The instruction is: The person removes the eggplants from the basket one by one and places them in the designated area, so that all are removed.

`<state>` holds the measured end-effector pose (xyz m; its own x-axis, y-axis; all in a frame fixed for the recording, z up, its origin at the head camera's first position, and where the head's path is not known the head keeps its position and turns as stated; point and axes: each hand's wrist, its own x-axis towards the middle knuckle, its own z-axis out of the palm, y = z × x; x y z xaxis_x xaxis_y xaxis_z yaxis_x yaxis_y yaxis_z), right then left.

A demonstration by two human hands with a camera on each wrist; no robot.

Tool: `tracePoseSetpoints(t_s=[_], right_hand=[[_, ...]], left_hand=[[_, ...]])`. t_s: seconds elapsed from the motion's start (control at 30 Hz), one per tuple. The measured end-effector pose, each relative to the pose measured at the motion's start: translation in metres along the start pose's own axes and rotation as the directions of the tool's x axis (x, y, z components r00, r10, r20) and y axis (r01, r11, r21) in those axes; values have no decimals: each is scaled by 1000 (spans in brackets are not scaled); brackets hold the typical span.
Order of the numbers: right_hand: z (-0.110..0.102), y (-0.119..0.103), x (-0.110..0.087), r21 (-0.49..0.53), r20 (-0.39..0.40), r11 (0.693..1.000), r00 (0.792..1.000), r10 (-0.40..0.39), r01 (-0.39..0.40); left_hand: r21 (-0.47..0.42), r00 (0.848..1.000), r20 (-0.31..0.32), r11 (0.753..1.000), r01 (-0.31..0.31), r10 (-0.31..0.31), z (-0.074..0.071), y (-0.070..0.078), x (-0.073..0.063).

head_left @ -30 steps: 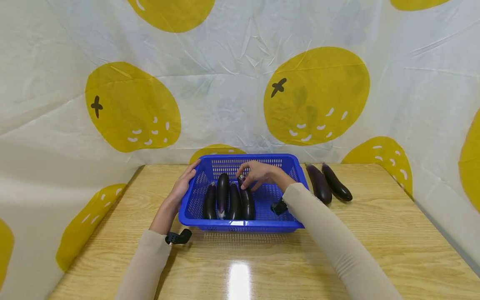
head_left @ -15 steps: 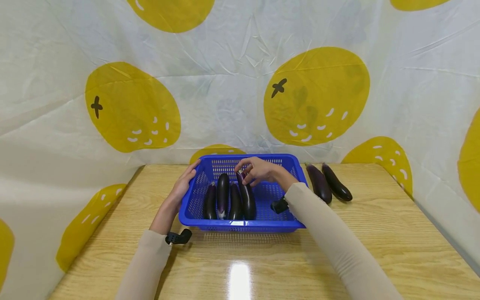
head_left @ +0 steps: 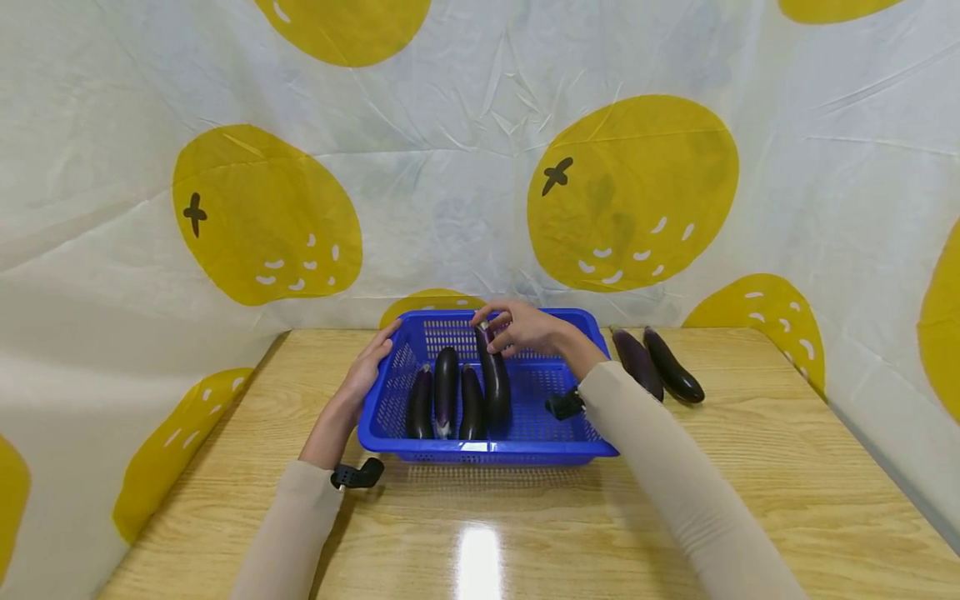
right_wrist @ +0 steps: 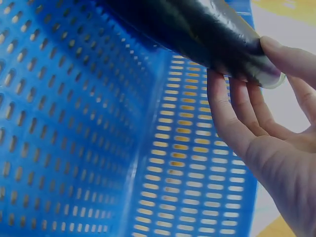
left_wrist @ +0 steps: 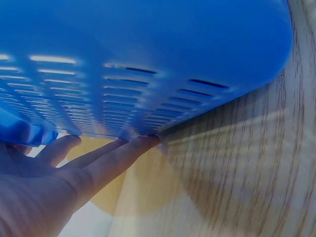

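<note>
In the head view my right hand (head_left: 522, 327) pinches the upper end of an eggplant (head_left: 496, 387) over the blue basket (head_left: 480, 447). That eggplant slants upward, its top end raised near the back rim. The right wrist view shows the thumb on one side of the eggplant (right_wrist: 197, 34) and the fingers on the other. My left hand (head_left: 363, 371) rests against the basket's left side. In the left wrist view its straight fingers (left_wrist: 116, 158) touch the outer slotted wall. Inside the basket, three more eggplants (head_left: 446, 387) lie side by side to the left.
Two eggplants (head_left: 660, 367) lie on the wooden table (head_left: 675, 492), right of the basket. A white cloth (head_left: 450, 208) with yellow fruit prints hangs behind and along the sides. Each wrist wears a black camera strap (head_left: 357, 473).
My right hand has risen and moved back slightly, lifting the top end of the pinched eggplant away from the basket floor. The left hand and the other eggplants have stayed put.
</note>
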<state>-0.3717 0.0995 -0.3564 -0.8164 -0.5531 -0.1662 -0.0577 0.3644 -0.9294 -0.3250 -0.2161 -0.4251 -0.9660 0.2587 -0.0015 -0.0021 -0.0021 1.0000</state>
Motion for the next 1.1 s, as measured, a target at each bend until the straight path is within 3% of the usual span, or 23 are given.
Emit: tracePoseSetpoints(t_s=[0.5, 1.1], right_hand=[[-19, -18, -24, 77, -39, 993, 996, -82, 85], [-42, -33, -66, 99, -146, 964, 962, -232, 248]], left_hand=[[9, 1000, 9, 1000, 0, 0, 0, -1, 1], [31, 1000, 12, 999, -10, 9, 0, -1, -1]])
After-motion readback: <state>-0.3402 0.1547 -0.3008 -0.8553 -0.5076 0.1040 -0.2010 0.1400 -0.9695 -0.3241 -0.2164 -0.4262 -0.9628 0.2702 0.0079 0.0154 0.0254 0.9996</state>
